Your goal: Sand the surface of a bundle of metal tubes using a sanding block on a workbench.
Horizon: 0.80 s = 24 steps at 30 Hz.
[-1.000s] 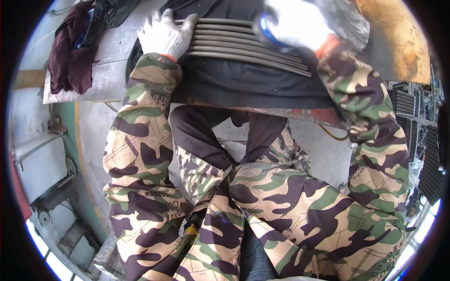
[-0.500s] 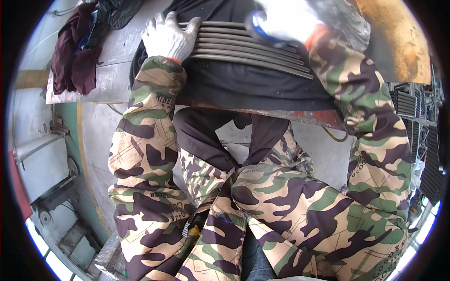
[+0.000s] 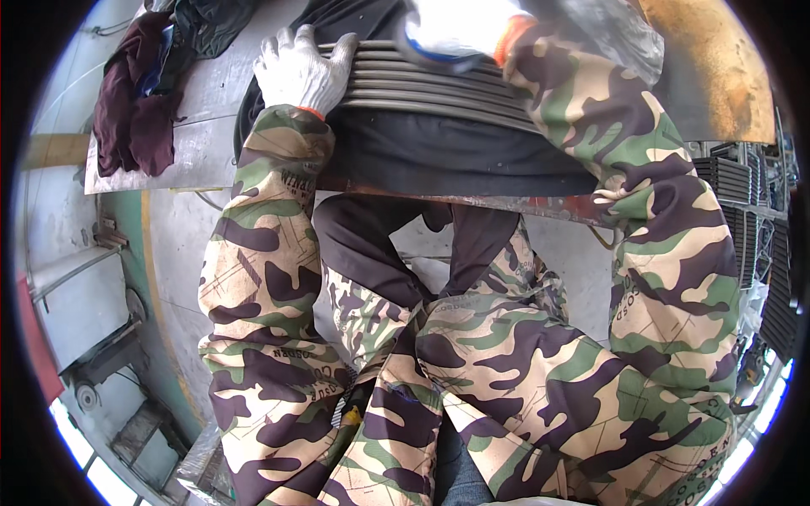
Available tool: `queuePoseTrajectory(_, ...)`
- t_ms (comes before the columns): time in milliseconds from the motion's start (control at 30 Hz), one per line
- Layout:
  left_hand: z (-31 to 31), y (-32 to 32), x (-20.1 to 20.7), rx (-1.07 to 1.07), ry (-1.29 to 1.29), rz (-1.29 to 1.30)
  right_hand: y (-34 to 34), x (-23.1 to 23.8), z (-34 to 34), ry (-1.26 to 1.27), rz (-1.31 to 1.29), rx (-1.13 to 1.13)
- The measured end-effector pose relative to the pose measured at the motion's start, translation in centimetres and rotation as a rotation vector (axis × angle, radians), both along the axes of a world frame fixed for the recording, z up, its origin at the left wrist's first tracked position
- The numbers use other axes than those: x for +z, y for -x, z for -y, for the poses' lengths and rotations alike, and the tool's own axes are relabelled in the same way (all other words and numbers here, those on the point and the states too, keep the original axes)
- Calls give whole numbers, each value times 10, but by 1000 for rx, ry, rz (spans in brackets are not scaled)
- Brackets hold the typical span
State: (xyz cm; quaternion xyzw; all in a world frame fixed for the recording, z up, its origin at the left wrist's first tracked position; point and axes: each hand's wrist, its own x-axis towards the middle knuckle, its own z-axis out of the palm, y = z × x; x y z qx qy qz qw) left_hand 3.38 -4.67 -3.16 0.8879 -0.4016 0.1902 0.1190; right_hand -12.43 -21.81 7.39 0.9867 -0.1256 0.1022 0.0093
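Note:
Several slim grey metal rods lie side by side on a black cloth. My left hand, in a white knitted glove with an orange cuff, rests at their left ends. Its fingers are spread, with the thumb against the rods. Over the far side of the rods is my right hand, also white-gloved and smeared by motion. In it is a blue-edged thing, curved along its rim; blur and glare hide its kind. My right sleeve covers the rods' right ends.
Dark red and black garments lie on the metal table at left. Clear plastic film sits at far right, beside a rust-stained sheet. Racks of dark rods stand at right, a wheeled cart at left.
My right hand has moved left along the rods with the blue-edged thing. My left hand has stayed almost in place at their left ends.

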Motion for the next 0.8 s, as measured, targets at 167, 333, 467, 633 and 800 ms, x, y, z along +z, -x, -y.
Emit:
queuePoseTrajectory(167, 14, 12, -3, -23, 27, -41, 55, -11, 32, 110, 24, -89)
queuePoseTrajectory(333, 5, 4, 4, -6, -18, -46, 72, -9, 30, 87, -3, -140)
queuePoseTrajectory(467, 8, 1, -1, -5, -30, -48, 74, -7, 22, 78, -1, -86)
queuePoseTrajectory(633, -12, -7, 5, 71, -77, -32, 56, -15, 32, 122, 110, -18)
queuePoseTrajectory(800, 2, -2, 5, 29, -80, -65, 69, -9, 17, 44, 105, -1)
